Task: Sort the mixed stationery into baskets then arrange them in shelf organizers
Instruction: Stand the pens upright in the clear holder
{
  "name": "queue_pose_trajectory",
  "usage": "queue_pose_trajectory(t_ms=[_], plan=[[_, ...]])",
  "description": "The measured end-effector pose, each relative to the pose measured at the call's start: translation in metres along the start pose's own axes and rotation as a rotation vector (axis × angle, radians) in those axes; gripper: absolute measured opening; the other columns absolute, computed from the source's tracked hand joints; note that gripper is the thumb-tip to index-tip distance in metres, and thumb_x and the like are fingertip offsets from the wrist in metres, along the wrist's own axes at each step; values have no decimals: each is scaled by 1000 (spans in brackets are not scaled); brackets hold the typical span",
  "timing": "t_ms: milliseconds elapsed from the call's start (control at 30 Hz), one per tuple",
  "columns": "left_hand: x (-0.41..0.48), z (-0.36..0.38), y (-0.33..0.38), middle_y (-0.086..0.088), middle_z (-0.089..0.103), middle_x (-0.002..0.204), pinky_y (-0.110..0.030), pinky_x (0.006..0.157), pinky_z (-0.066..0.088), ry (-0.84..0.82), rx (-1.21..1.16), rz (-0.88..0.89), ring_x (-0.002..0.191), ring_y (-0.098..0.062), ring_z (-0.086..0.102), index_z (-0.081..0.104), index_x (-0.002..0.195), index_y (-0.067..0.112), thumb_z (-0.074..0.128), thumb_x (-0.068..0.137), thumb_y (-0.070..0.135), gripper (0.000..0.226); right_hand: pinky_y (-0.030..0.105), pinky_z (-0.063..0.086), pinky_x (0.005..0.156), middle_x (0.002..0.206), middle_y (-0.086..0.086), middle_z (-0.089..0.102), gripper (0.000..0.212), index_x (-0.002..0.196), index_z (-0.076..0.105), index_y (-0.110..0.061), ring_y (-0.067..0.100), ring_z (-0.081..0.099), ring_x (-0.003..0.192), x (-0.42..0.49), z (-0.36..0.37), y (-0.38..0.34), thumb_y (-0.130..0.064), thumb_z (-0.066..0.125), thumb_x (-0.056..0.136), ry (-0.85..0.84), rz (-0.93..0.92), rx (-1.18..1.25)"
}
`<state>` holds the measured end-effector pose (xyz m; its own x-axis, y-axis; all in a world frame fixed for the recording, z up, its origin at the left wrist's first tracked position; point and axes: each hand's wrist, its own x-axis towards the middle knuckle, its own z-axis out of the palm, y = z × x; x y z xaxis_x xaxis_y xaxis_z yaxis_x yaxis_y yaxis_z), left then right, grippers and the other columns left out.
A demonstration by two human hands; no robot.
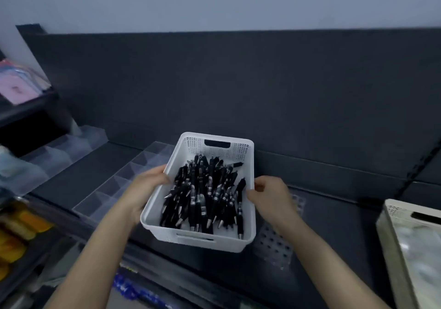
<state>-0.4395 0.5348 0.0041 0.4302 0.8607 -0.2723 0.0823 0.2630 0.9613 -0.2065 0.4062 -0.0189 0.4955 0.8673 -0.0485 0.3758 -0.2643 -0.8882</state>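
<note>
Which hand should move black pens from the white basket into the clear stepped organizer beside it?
Likely left. The left hand grips the left rim of the white perforated plastic basket, beside the clear stepped organizer; right hand, on the far rim, would cross the black pens.

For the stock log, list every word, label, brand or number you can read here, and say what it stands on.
No text here can be read.
black pens in the white basket: pale print on the barrels, too blurred to read.
pink packets at far left: a dark mark, too blurred to read.
blue packaging at the bottom edge: white marks, too blurred to read.
</note>
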Motion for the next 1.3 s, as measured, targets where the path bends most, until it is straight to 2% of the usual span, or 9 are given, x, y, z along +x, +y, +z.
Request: queue_pose_trajectory(t_ms=[67,233,433,533,667,733,933,1100,1300], plan=[[21,-11,-4,-18,72,84,-39,57,54,-47,10,-38,68,-31,67,74,102,17,48,74,-4,43,11,23,36,43,-8,42,30,53,47,-10,4,36,37,7,16,-3,-4,56,81,81,12,-84],[64,-17,-27,-15,73,92,-38,65,55,-85,137,-40,77,-29,68,71,108,20,47,77,-11,50,19,25,38,50,-3,42,31,51,40,-13,13,39,48,17,37,5,-4,54,78,180,70,-345],[85,-15,-44,1,75,87,-30,61,53,-141,353,-21,73,-18,69,67,106,36,50,84,-5,50,31,40,71,79,7,50,36,48,32,-11,25,47,85,14,49,20,-4,54,77,210,162,-480],[88,-14,-47,12,73,80,-28,63,52,-152,453,47,72,-12,69,65,106,40,50,87,-2,48,41,37,102,121,13,58,36,51,40,-13,27,42,125,14,48,25,-10,53,85,143,180,-506],[80,-4,-49,6,64,86,-14,62,41,-17,851,433,78,-13,62,62,120,21,49,91,0,39,56,26,109,138,15,46,28,93,63,-11,30,26,138,13,32,33,-30,43,98,167,166,-530],[73,8,-54,-10,63,111,-25,81,47,37,957,640,101,-27,60,58,125,8,54,90,2,35,61,22,109,142,13,40,37,125,54,-15,31,21,140,9,23,43,-37,46,96,217,198,-580],[60,48,-67,-15,30,151,-62,112,11,-66,1492,511,143,-32,20,26,149,17,45,94,51,67,58,19,113,158,13,6,66,143,33,-22,36,-5,144,-5,18,75,-42,58,86,87,283,-651],[60,60,-70,-17,34,148,-45,106,38,-153,1211,405,134,-30,35,16,151,12,57,90,43,80,53,24,113,158,9,10,70,144,33,-24,32,-3,145,-6,9,85,-38,61,81,111,235,-644],[58,66,-76,-14,32,150,-42,107,37,-170,1097,291,135,-27,35,5,153,18,65,86,40,93,50,24,114,158,9,12,73,146,31,-26,30,-2,145,-7,10,89,-39,59,80,98,180,-662]])
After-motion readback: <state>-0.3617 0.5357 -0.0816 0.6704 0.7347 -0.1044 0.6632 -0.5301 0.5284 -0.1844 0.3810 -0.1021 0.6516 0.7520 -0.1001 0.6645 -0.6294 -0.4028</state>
